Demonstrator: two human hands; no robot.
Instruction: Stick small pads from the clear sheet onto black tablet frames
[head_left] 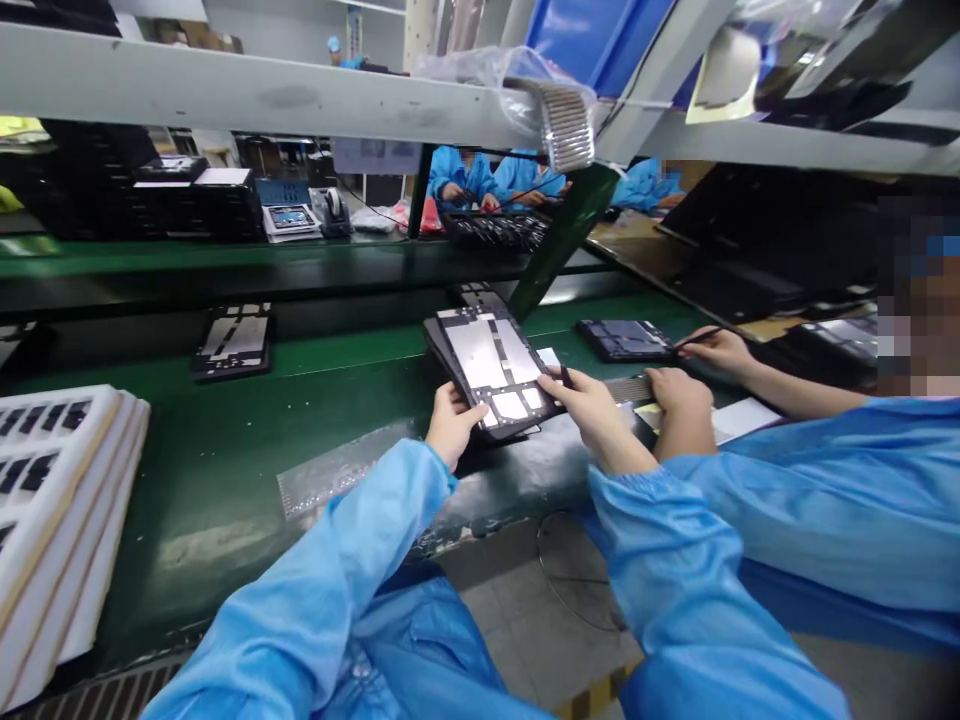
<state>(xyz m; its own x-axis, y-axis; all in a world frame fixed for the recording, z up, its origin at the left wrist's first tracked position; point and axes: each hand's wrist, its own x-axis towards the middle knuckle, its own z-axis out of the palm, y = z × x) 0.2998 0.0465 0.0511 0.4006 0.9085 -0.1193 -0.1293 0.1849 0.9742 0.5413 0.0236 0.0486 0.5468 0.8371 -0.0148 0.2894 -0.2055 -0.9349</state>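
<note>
A black rectangular device frame (480, 352) with a silvery plate in its middle is held tilted over the green bench (337, 400). My left hand (451, 425) grips its near left corner, thumb on top and fingers partly hidden beneath. At its right edge my right hand (589, 410) pinches the frame between thumb and fingers; a small dark item shows by those fingers, too small to name. Another dark frame lies directly beneath the first. Behind them part of a further device (477, 293) shows. A clear plastic sheet (337, 470) lies left of my left hand.
White foam trays (67, 500) with dark parts stand at the left. A similar device (234, 340) lies on the bench. On the right, a co-worker's hand (716, 350) holds a thin tool at another device (626, 340). A green slanted post (562, 245) and a shelf beam (300, 95) are ahead.
</note>
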